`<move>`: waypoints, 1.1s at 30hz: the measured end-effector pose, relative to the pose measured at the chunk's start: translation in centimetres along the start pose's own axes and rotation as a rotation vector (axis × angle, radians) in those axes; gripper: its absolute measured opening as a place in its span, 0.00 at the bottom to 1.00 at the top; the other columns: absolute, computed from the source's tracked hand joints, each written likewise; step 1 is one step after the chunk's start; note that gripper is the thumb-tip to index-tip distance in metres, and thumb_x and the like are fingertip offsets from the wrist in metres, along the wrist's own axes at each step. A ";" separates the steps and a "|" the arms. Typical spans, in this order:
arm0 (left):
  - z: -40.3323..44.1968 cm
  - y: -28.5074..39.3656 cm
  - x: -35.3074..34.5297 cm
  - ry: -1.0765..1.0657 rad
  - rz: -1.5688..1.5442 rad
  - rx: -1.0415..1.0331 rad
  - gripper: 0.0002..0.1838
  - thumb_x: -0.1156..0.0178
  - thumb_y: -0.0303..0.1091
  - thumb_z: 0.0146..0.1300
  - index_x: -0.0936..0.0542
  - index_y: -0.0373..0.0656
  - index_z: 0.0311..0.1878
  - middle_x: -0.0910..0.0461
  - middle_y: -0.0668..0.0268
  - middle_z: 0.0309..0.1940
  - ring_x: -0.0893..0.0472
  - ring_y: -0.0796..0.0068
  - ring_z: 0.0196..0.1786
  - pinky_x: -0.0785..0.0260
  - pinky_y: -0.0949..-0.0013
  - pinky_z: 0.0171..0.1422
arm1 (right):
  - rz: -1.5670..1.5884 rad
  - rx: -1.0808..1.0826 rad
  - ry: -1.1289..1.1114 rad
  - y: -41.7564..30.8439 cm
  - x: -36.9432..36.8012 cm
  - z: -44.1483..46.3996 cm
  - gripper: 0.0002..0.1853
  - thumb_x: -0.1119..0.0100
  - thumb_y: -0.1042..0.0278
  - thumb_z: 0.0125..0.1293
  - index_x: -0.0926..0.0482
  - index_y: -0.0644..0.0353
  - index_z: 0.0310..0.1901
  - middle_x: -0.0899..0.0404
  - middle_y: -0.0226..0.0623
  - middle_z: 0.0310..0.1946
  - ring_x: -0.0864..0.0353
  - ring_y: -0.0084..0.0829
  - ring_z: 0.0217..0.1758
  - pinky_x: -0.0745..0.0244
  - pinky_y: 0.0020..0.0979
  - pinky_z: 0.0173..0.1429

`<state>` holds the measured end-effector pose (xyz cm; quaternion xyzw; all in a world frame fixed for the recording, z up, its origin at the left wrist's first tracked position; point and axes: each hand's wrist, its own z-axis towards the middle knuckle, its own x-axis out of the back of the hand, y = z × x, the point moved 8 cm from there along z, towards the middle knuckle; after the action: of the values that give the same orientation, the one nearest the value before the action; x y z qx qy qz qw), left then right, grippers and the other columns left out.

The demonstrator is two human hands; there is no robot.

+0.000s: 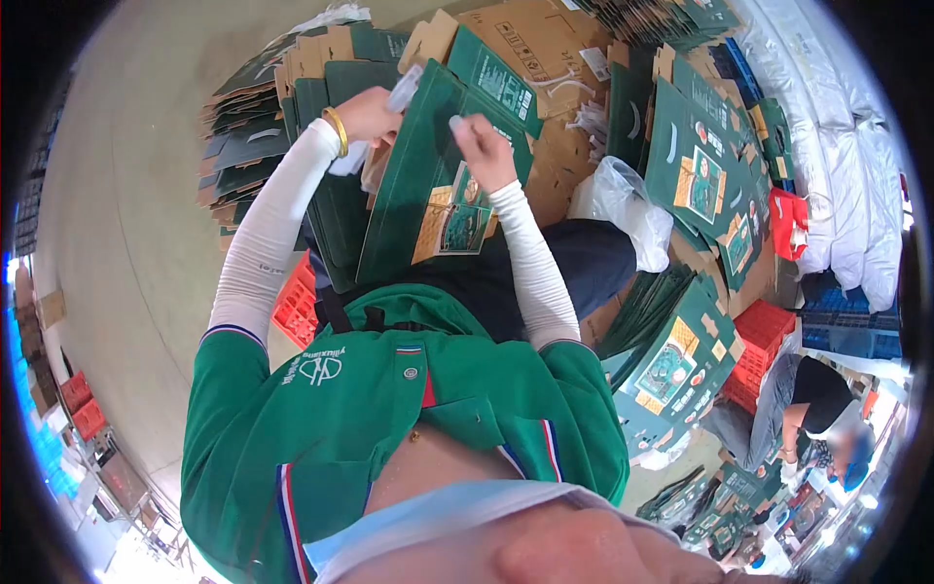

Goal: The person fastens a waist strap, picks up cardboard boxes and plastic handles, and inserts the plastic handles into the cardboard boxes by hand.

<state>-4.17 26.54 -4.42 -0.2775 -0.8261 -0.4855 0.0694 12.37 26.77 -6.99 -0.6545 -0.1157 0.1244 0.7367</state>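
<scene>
A green printed cardboard box (413,180), folded flat, leans upright across my lap. My left hand (368,117), with a gold bangle at the wrist, is at its upper left edge, its fingers closed round a translucent white plastic piece (405,88). My right hand (484,151) is over the front of the box, thumb and fingers pinched near a small whitish thing too blurred to identify. More flat green boxes (336,209) stand behind it on the left.
Stacks of flat green cartons (243,146) lie at the upper left, with others (671,370) to the right. A clear plastic bag (628,209) sits by my knee. Red crates (754,355) and a bent-over person (817,409) are at the right.
</scene>
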 end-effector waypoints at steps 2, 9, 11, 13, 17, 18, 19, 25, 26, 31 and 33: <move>-0.1 -0.2 -1.4 -0.012 -0.114 -0.009 0.09 0.47 0.32 0.51 0.26 0.34 0.28 0.28 0.67 0.17 0.31 0.81 0.16 0.40 0.77 0.17 | -0.612 0.149 -0.053 -1.4 -0.7 -1.1 0.10 0.48 0.59 0.58 0.27 0.54 0.37 0.23 0.33 0.25 0.23 0.36 0.27 0.30 0.30 0.36; -1.1 -2.5 -3.5 0.054 -0.516 0.007 0.09 0.47 0.32 0.52 0.26 0.37 0.34 0.29 0.70 0.19 0.30 0.83 0.19 0.39 0.78 0.21 | -0.909 0.455 -0.063 -3.8 -0.5 -1.0 0.04 0.46 0.64 0.54 0.26 0.52 0.29 0.24 0.32 0.24 0.25 0.35 0.27 0.34 0.34 0.36; -1.8 -2.2 -4.7 0.080 -0.645 -0.014 0.09 0.46 0.32 0.53 0.26 0.37 0.35 0.28 0.71 0.20 0.29 0.83 0.21 0.37 0.78 0.23 | -0.945 0.568 -0.087 -4.1 -0.9 -1.4 0.04 0.45 0.66 0.52 0.26 0.51 0.30 0.26 0.30 0.23 0.26 0.32 0.30 0.36 0.32 0.38; -2.5 -1.3 -6.0 0.160 -1.029 -0.111 0.11 0.43 0.35 0.53 0.26 0.39 0.37 0.27 0.71 0.23 0.26 0.81 0.26 0.34 0.77 0.29 | -0.978 0.622 -0.127 -5.0 -1.1 -2.1 0.04 0.46 0.68 0.50 0.26 0.51 0.30 0.26 0.29 0.22 0.26 0.31 0.29 0.37 0.31 0.37; -3.7 -0.4 -5.4 0.364 -0.899 -0.157 0.12 0.41 0.37 0.53 0.25 0.40 0.37 0.26 0.72 0.23 0.25 0.81 0.29 0.33 0.76 0.30 | -1.054 0.630 -0.173 -4.7 -2.0 -3.7 0.06 0.47 0.71 0.46 0.26 0.52 0.29 0.28 0.28 0.20 0.27 0.30 0.27 0.38 0.30 0.37; -2.4 -2.6 -5.5 0.338 -0.728 -0.041 0.12 0.41 0.37 0.52 0.25 0.40 0.36 0.26 0.72 0.24 0.25 0.81 0.29 0.33 0.76 0.30 | -1.059 0.624 -0.176 -4.5 -2.2 -3.8 0.06 0.47 0.71 0.46 0.26 0.52 0.29 0.28 0.28 0.20 0.27 0.30 0.27 0.38 0.30 0.37; -1.9 -3.3 -5.5 0.313 -0.555 0.064 0.12 0.41 0.37 0.52 0.25 0.39 0.36 0.26 0.72 0.24 0.25 0.82 0.30 0.33 0.77 0.30 | -1.061 0.618 -0.103 -4.6 -1.8 -3.3 0.05 0.47 0.71 0.46 0.27 0.52 0.28 0.28 0.28 0.20 0.27 0.30 0.27 0.38 0.30 0.36; -1.8 -4.2 -5.3 0.047 -0.475 0.040 0.11 0.45 0.38 0.53 0.25 0.39 0.26 0.28 0.72 0.16 0.30 0.84 0.19 0.41 0.77 0.22 | -1.046 0.648 -0.045 -4.8 -1.7 -2.6 0.05 0.48 0.72 0.46 0.27 0.54 0.27 0.28 0.29 0.20 0.27 0.29 0.27 0.39 0.30 0.36; -0.9 -5.5 -4.9 0.046 -0.474 0.038 0.11 0.45 0.38 0.53 0.25 0.39 0.26 0.28 0.72 0.16 0.30 0.84 0.19 0.41 0.77 0.22 | -1.068 0.662 -0.068 -5.1 -2.0 -2.7 0.04 0.48 0.72 0.46 0.27 0.54 0.27 0.28 0.29 0.20 0.27 0.29 0.27 0.39 0.30 0.36; -0.3 -5.2 -5.2 -0.010 -0.342 -0.020 0.13 0.48 0.38 0.54 0.26 0.40 0.21 0.31 0.69 0.10 0.32 0.82 0.13 0.45 0.77 0.18 | -1.084 0.638 -0.053 -5.3 -2.3 -2.3 0.02 0.49 0.71 0.44 0.29 0.55 0.23 0.29 0.30 0.17 0.28 0.30 0.24 0.39 0.31 0.36; -1.6 -3.8 -5.6 0.000 -0.379 -0.027 0.13 0.48 0.38 0.54 0.26 0.40 0.20 0.32 0.70 0.09 0.33 0.82 0.13 0.46 0.77 0.17 | -1.094 0.632 -0.040 -5.6 -2.8 -2.9 0.02 0.49 0.71 0.44 0.29 0.56 0.23 0.29 0.31 0.17 0.28 0.30 0.24 0.39 0.30 0.36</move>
<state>-1.74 21.56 -8.67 -0.1180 -0.8571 -0.5007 -0.0271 10.84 22.52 -1.74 -0.2490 -0.4051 -0.2301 0.8491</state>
